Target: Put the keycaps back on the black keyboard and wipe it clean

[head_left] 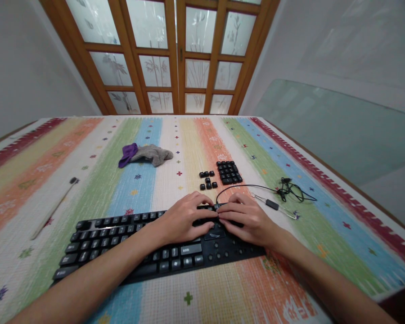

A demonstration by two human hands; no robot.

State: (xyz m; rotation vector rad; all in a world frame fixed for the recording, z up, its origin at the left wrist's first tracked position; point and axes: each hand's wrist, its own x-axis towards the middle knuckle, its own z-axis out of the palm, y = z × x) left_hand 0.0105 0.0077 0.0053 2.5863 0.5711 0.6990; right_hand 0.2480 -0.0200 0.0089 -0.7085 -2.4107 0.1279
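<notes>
A black keyboard point(185, 249) lies aslant on the striped tablecloth. Bare switch spots without keycaps show at its right end. My left hand point(185, 216) rests on its upper right part, fingers bent over the back edge and thumb lower on the board. Close against it, my right hand point(248, 218) has its fingers bent and bunched on the top row; the fingertips of both hands meet there. Whatever the right fingertips pinch is hidden. Behind the hands lie a block of loose keycaps point(228, 172) and a smaller group of keycaps point(208, 180), set out in rows.
To the right, a coiled black cable point(290, 191) runs from the keyboard, beside a thin wire tool with a black grip point(272, 204). A grey and purple cloth point(151, 154) lies farther back. At left is a toothbrush point(56, 209). Glazed wooden doors point(175, 58) stand beyond the table.
</notes>
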